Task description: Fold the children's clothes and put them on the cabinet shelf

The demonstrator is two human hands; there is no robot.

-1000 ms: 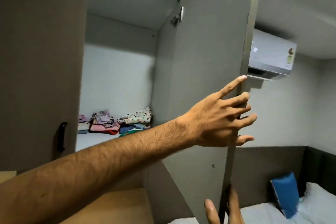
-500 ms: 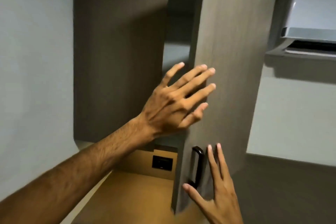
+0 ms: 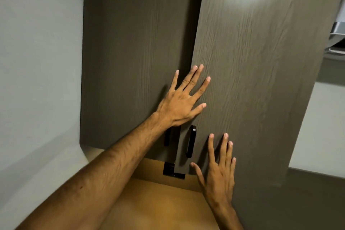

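Facing a tall cabinet with two dark grey-brown wood-grain doors: left door in shade, right door lit by a bright patch up top and sitting slightly proud of the left one along the centre seam, so not fully flush. Children's clothes and the shelf not visible, hidden behind the doors. Each door has a black vertical handle near the bottom of the seam: left handle mostly covered by the wrist, right handle in full view. Left hand reaches in from lower left, fingers spread wide, palm flat, straddling the seam with fingertips on the right door; holding nothing. Right hand comes up from the bottom edge, also open and spread, palm flat on the lower part of the right door just right of its handle; empty too. Below the doors, a tan wooden surface with a tan back panel carrying a black socket plate just under the seam. Pale wall to the left. At the far right edge, part of a white air conditioner on a light wall.
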